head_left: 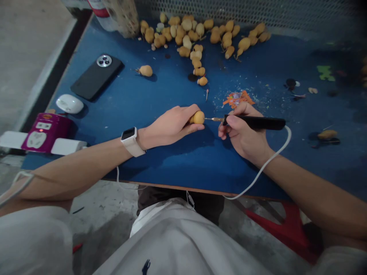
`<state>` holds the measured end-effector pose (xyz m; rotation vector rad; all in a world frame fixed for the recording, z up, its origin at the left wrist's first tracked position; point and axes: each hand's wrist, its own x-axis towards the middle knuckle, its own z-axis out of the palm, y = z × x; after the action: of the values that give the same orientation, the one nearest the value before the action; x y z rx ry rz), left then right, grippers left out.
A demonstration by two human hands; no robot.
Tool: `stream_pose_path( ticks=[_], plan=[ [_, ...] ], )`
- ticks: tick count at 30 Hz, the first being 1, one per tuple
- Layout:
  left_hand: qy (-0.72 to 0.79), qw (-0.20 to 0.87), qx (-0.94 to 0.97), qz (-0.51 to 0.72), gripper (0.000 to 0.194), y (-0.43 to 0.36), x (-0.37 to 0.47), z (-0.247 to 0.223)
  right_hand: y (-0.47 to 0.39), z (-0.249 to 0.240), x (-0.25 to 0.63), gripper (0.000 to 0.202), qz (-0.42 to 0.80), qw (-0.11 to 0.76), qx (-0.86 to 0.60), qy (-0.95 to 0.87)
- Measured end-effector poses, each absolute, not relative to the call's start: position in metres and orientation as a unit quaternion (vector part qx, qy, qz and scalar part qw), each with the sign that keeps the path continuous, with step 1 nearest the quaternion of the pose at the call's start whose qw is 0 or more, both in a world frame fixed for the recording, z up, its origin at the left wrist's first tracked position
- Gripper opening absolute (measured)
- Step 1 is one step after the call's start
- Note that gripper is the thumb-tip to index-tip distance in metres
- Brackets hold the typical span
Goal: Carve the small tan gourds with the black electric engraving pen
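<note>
Between the fingers and thumb of my left hand [174, 124] is a small yellow gourd [198, 117], its rounded end facing right. My right hand [243, 131] grips a black-handled electric pen tool [262, 122], like a soldering iron or wood-burning pen, with a white cord at its rear. The thin metal tip points left and reaches the gourd's rounded end; whether it touches or enters cannot be made out. A short row of small gourds [198, 71] lies beyond my hands, and a crumpled orange wrapper [239, 99] sits just past my right hand.
Many gourds [186, 32] are heaped along the table's back, before a mesh panel [229, 13]. At left are a black phone [96, 78], a white earbud case [69, 104] and a purple power adapter [47, 133]. The white cord [268, 162] loops over the table's front edge.
</note>
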<state>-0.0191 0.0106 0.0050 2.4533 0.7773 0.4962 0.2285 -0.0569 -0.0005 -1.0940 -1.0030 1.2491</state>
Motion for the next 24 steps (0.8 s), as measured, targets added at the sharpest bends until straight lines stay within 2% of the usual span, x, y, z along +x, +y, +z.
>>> stream_pose_path(
  ticks=[11,16,24],
  plan=[
    [0.279,0.248,0.908,0.188,0.029,0.0119,-0.0199,0.0024,-0.0558,-0.0049,0.2307,0.059,0.530,0.563,-0.448,-0.449],
    [0.287,0.253,0.905,0.186,0.026,0.0111,-0.0193,0.0036,-0.0559,-0.0042,0.2304,0.054,0.524,0.566,-0.453,-0.448],
    [0.281,0.248,0.909,0.185,0.031,0.0119,-0.0194,0.0031,-0.0565,-0.0070,0.2312,0.055,0.512,0.562,-0.458,-0.460]
  ],
)
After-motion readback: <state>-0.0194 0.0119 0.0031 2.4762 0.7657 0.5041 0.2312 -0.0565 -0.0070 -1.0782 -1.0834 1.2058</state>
